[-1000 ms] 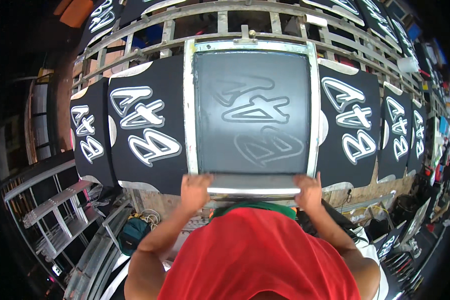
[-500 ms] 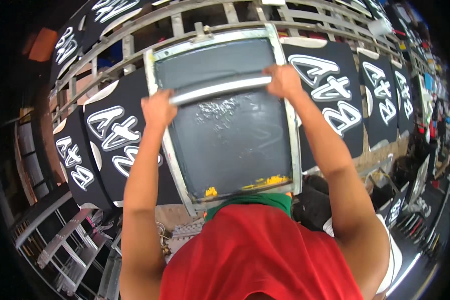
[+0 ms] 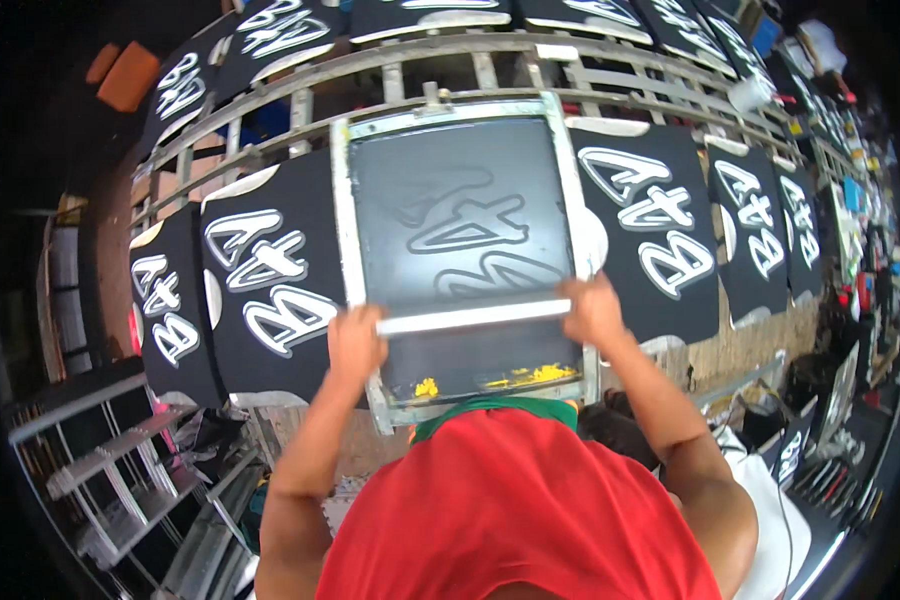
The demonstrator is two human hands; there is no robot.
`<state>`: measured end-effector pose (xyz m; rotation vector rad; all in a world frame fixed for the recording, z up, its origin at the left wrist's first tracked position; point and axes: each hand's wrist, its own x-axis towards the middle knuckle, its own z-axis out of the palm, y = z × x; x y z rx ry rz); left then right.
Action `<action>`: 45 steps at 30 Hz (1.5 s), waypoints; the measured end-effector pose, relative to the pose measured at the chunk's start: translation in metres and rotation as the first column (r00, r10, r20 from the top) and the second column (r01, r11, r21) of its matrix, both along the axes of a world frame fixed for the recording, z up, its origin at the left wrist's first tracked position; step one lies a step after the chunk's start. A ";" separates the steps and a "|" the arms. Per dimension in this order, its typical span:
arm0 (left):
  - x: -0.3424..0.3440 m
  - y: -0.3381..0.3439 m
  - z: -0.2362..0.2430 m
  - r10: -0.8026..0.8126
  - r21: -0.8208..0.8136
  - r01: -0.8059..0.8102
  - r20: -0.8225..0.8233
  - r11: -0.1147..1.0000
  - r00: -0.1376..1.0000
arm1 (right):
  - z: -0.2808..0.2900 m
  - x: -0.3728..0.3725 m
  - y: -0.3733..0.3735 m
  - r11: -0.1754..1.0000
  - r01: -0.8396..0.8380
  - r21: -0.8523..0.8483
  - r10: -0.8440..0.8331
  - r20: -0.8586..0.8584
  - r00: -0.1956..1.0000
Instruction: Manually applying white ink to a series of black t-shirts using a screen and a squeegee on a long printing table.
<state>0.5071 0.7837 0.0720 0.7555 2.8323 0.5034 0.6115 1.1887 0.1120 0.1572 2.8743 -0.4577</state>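
Long wooden printing tables [image 3: 490,50] run across the workshop in front of you, slatted rails showing between a row of black garments [image 3: 265,290] that each carry a white lettered print. Over one station lies a screen-printing frame [image 3: 342,220], its pale border tilted slightly from your view and its dark mesh [image 3: 460,210] showing the faint outline of the same lettered design. Both your hands are on the squeegee [image 3: 475,317], a long pale bar lying across the lower part of the mesh. Your left hand [image 3: 355,343] is closed around its left end, right by the frame's left border; your right hand [image 3: 592,310] is closed around its right end, beside the frame's right border. Below the squeegee, along the near edge of the mesh, sit smears and blobs of yellow ink [image 3: 530,377]. Printed garments lie flat on both sides of the frame, touching or nearly touching its borders. Your red shirt [image 3: 510,510] fills the lower middle of the view. Metal shelving [image 3: 100,460] stands at your lower left, and a cluttered bench [image 3: 850,200] runs along the right.
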 end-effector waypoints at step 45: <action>-0.119 0.039 0.015 -0.135 -0.151 0.137 0.023 0.979 0.991 | -0.034 -0.116 0.038 0.985 -0.141 0.100 0.153 -0.125 0.980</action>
